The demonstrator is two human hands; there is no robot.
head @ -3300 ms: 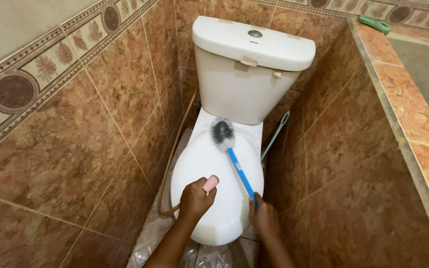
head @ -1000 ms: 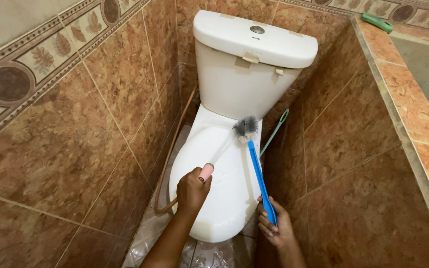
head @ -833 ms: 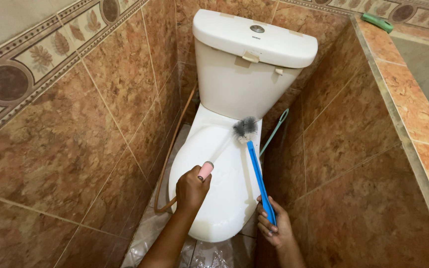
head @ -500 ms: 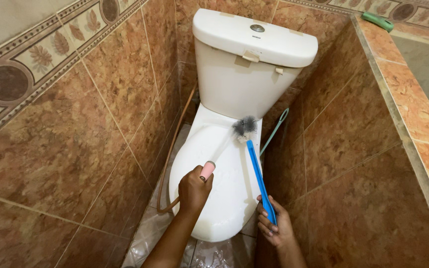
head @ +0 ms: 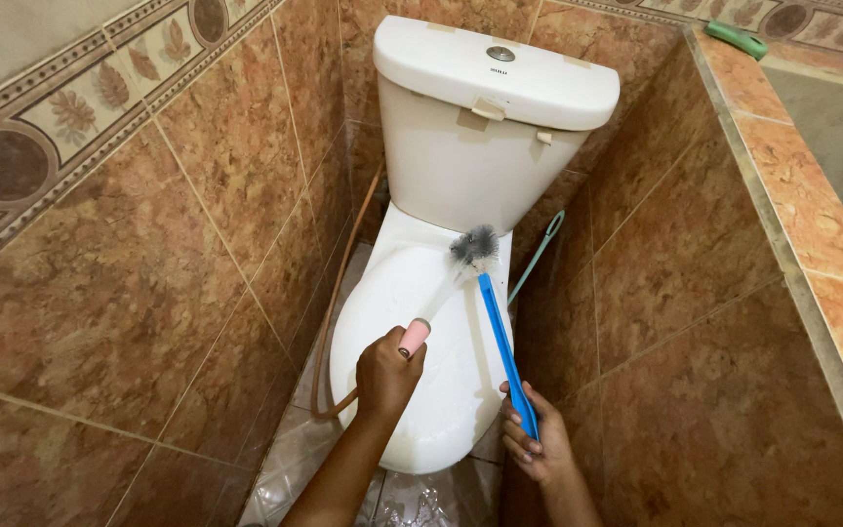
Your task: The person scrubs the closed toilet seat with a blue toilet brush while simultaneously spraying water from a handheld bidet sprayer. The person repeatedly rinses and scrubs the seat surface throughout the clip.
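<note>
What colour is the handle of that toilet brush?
Bright blue; the brush handle shows clearly in the head view, held by the right hand.

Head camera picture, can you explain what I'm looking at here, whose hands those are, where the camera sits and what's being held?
There is no machine here. The camera is worn on a person's head and looks down, so the two bare arms coming up from the bottom edge are that person's own.

The scene is a narrow corner lined with brown tiles. In the middle stands a white toilet with its lid shut and its tank behind.

The right hand grips the blue handle of a toilet brush. Its grey bristle head rests near the back of the lid, towards the tank.

The left hand holds a small pink nozzle, and water seems to spray from it towards the brush. A brown hose runs along the left wall.

On the tiled ledge at top right lies a green object, too small to identify.
</note>
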